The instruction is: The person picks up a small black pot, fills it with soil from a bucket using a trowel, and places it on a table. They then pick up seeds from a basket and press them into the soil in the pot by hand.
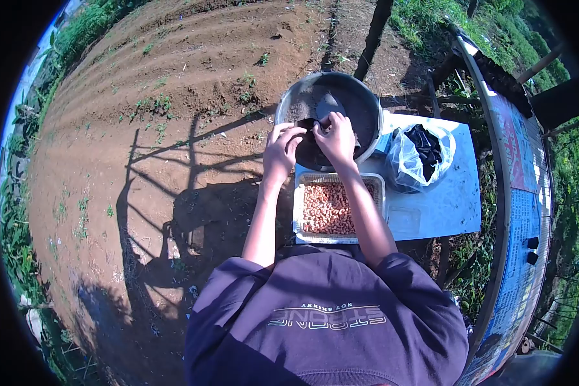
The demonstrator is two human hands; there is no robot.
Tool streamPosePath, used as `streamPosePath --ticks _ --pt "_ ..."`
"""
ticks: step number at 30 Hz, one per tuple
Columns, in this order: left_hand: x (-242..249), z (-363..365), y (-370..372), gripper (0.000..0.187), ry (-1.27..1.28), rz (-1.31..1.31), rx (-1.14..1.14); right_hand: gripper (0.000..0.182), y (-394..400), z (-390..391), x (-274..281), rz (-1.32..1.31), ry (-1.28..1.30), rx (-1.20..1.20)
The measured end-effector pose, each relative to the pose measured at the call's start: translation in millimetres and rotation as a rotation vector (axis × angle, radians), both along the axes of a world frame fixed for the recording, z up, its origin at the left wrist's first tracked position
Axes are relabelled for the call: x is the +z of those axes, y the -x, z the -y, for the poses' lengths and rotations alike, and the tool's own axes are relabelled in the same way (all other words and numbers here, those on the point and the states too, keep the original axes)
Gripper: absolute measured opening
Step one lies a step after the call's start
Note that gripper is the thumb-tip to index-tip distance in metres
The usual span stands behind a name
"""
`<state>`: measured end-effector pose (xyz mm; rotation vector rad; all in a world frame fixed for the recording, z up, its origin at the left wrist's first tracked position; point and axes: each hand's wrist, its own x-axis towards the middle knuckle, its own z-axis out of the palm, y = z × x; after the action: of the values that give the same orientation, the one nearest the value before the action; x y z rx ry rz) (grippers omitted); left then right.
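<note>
Over the near side of a round dark basin (283, 106) that holds dark soil, both my hands meet at a small black plastic bag (308, 125). My left hand (282, 149) pinches its left side with the fingertips. From the right, my right hand (336, 140) grips it between thumb and fingers. A grey scoop-like piece (329, 105) lies on the soil just beyond my right hand. Below my forearms, a white plastic basket (298, 219) is filled with reddish-brown beans or nuts (328, 207).
A clear plastic bag (402, 164) stuffed with black plastic (424, 147) sits on the pale blue tabletop (453, 215) to the right. A transparent container (404, 222) lies nearby. Farther right runs a panelled wall (521, 212). Tilled brown soil (206, 71) spreads at left.
</note>
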<state>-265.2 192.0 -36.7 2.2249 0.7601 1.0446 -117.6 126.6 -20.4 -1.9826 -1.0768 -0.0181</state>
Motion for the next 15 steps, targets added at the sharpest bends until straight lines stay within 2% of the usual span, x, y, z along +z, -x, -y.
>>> streamPosePath --ticks 4,9,13,15 --pt "-16.4 -13.4 -6.6 0.012 -0.023 0.067 -0.005 0.023 -5.3 -5.7 -5.9 0.003 0.024 0.011" --pt "-16.6 -16.5 -14.9 0.012 -0.044 0.176 0.060 0.031 -10.8 -1.3 2.6 0.060 -0.035 0.026" --pt "-19.0 -21.3 -30.2 0.013 -0.021 0.229 0.147 0.039 -17.8 4.4 10.2 0.080 0.107 0.035" --pt "-24.6 -28.1 -37.0 0.014 -0.090 0.199 0.155 0.040 -22.6 4.1 5.5 0.084 0.132 0.035"
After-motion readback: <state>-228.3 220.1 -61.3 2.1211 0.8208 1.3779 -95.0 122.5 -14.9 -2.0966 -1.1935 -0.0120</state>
